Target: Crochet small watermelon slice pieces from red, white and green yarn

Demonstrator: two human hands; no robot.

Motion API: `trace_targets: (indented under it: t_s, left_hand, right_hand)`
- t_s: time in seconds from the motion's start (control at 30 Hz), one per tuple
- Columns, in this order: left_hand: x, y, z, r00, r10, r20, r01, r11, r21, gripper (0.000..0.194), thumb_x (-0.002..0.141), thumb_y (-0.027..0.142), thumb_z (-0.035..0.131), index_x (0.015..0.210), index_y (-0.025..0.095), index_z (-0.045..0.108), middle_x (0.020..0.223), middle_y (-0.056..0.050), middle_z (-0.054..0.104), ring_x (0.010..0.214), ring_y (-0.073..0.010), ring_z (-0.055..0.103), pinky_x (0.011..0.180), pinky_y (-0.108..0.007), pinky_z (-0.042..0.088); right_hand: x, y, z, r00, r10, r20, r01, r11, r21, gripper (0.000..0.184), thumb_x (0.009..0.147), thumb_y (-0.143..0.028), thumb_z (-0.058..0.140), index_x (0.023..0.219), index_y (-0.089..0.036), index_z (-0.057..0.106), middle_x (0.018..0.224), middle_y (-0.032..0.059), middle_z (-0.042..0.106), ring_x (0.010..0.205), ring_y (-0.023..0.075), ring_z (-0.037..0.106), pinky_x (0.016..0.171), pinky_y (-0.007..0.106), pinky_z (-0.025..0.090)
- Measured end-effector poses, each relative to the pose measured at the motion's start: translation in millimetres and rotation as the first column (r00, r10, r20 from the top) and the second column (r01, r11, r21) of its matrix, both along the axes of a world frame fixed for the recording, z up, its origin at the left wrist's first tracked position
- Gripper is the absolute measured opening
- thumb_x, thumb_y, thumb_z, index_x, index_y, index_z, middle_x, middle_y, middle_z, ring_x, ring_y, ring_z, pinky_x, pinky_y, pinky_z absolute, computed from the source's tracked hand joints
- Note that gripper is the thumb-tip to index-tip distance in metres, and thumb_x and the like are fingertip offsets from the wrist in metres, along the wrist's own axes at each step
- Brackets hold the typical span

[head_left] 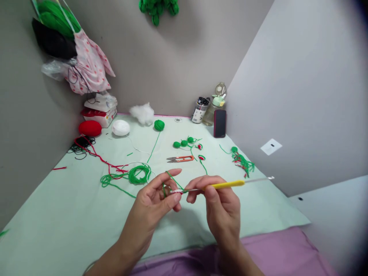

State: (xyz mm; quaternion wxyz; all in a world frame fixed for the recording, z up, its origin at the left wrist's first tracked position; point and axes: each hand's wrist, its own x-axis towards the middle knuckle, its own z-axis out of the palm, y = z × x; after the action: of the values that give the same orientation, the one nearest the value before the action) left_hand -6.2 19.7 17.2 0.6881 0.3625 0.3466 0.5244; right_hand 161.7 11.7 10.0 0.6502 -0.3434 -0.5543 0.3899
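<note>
My left hand point(159, 193) pinches a small crocheted piece point(176, 191) in red, white and green between thumb and fingers. Green yarn runs over its raised index finger down to the piece. In my right hand point(220, 197) is a yellow-handled crochet hook point(228, 184), gripped by thumb and fingers. One end of the hook points left and meets the crocheted piece; the other metal end sticks out to the right. Both hands are close together above the table's front part. How the yarn loops around the hook tip is too small to make out.
Orange thread snips point(181, 158) lie beyond my hands, near small green crocheted balls point(184, 143). A coil of green yarn point(139, 174) rests left. Red point(90, 128), white point(120, 128) and green yarn balls point(159, 125) sit farther back. A phone point(220, 123) stands upright before a bottle point(211, 111).
</note>
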Motion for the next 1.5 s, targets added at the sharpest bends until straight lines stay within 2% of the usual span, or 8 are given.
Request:
trace_targets:
  t_s: [0.27, 0.4, 0.53, 0.7, 0.87, 1.07, 1.27, 1.5]
  left_hand:
    - [5.4, -8.1, -4.5, 0.986, 0.137, -0.091, -0.132, 0.990, 0.055, 0.038, 0.083, 0.028, 0.091, 0.120, 0.036, 0.084, 0.085, 0.002, 0.065, 0.075, -0.0122, 0.060, 0.072, -0.022, 0.053]
    - [8.4, -9.4, -2.9, 0.996, 0.086, 0.025, -0.085, 0.996, -0.039, 0.056, 0.079, 0.030, 0.095, 0.132, 0.034, 0.079, 0.087, 0.002, 0.064, 0.069, -0.0091, 0.052, 0.063, -0.019, 0.046]
    - [3.6, -4.0, 2.0, 0.970, -0.051, 0.237, 0.108, 0.966, -0.234, 0.054, 0.078, 0.031, 0.096, 0.129, 0.024, 0.081, 0.067, 0.007, 0.047, 0.056, -0.0047, 0.035, 0.053, -0.016, 0.033]
    - [0.5, -1.3, 4.4, 0.979, 0.007, 0.204, 0.034, 0.980, -0.196, 0.045, 0.079, 0.026, 0.094, 0.123, 0.030, 0.084, 0.077, 0.004, 0.056, 0.060, -0.0049, 0.041, 0.058, -0.016, 0.037]
    - [6.0, -7.6, -0.5, 0.999, 0.025, 0.025, -0.023, 0.996, -0.082, 0.037, 0.080, 0.034, 0.093, 0.117, 0.034, 0.086, 0.090, 0.001, 0.065, 0.093, -0.0155, 0.058, 0.091, -0.026, 0.048]
    - [7.7, -1.2, -1.7, 0.987, -0.011, 0.162, 0.043, 0.979, -0.198, 0.050, 0.073, 0.037, 0.099, 0.121, 0.031, 0.085, 0.086, 0.001, 0.068, 0.086, -0.0136, 0.058, 0.089, -0.026, 0.046]
    - [3.4, 4.8, -2.1, 0.977, 0.034, 0.211, 0.015, 0.973, -0.228, 0.044, 0.074, 0.028, 0.098, 0.116, 0.027, 0.086, 0.085, 0.002, 0.065, 0.082, -0.0121, 0.055, 0.085, -0.026, 0.045]
    - [5.5, -3.1, 1.1, 0.999, 0.000, 0.049, 0.006, 0.991, -0.131, 0.036, 0.081, 0.036, 0.092, 0.116, 0.034, 0.086, 0.087, 0.002, 0.066, 0.091, -0.0158, 0.057, 0.096, -0.030, 0.042]
  right_hand:
    - [2.8, -9.3, -4.9, 0.848, -0.255, 0.464, 0.035, 0.902, 0.431, 0.036, 0.103, -0.011, 0.059, 0.131, -0.030, 0.073, 0.102, 0.0087, 0.082, 0.092, 0.0237, 0.079, 0.077, 0.036, 0.065]
    - [3.2, -10.1, -13.5, 0.726, -0.362, 0.584, 0.008, 0.854, 0.519, 0.059, 0.097, -0.007, 0.068, 0.147, -0.038, 0.065, 0.114, 0.0087, 0.082, 0.098, 0.0251, 0.080, 0.082, 0.036, 0.066]
    - [1.7, -9.5, -13.5, 0.790, -0.330, 0.516, 0.086, 0.894, 0.439, 0.051, 0.098, -0.008, 0.067, 0.135, -0.042, 0.074, 0.109, 0.0053, 0.080, 0.097, 0.0253, 0.077, 0.082, 0.039, 0.065]
    - [-2.8, -0.4, -3.4, 0.991, -0.107, 0.077, 0.095, 0.984, 0.149, 0.023, 0.107, -0.022, 0.061, 0.104, -0.030, 0.082, 0.085, 0.0039, 0.074, 0.077, 0.0200, 0.067, 0.069, 0.035, 0.056]
    - [-7.6, 1.4, -1.4, 0.981, -0.074, 0.177, 0.048, 0.988, 0.150, 0.022, 0.105, -0.020, 0.065, 0.106, -0.030, 0.084, 0.094, 0.0059, 0.080, 0.090, 0.0222, 0.072, 0.076, 0.035, 0.057]
    - [-1.1, -5.0, -10.3, 0.853, -0.276, 0.444, 0.097, 0.918, 0.385, 0.043, 0.096, -0.006, 0.071, 0.125, -0.035, 0.081, 0.111, 0.0075, 0.080, 0.096, 0.0235, 0.075, 0.080, 0.035, 0.060]
    - [1.5, 6.6, -2.9, 0.999, -0.033, 0.034, 0.031, 0.997, 0.064, 0.020, 0.106, -0.024, 0.065, 0.101, -0.030, 0.083, 0.086, 0.0023, 0.075, 0.073, 0.0164, 0.066, 0.067, 0.031, 0.056]
    - [-1.9, 10.6, -4.4, 0.997, 0.051, -0.051, -0.053, 0.998, -0.023, 0.014, 0.103, -0.031, 0.071, 0.100, -0.028, 0.084, 0.091, 0.0022, 0.080, 0.074, 0.0134, 0.068, 0.069, 0.027, 0.056]
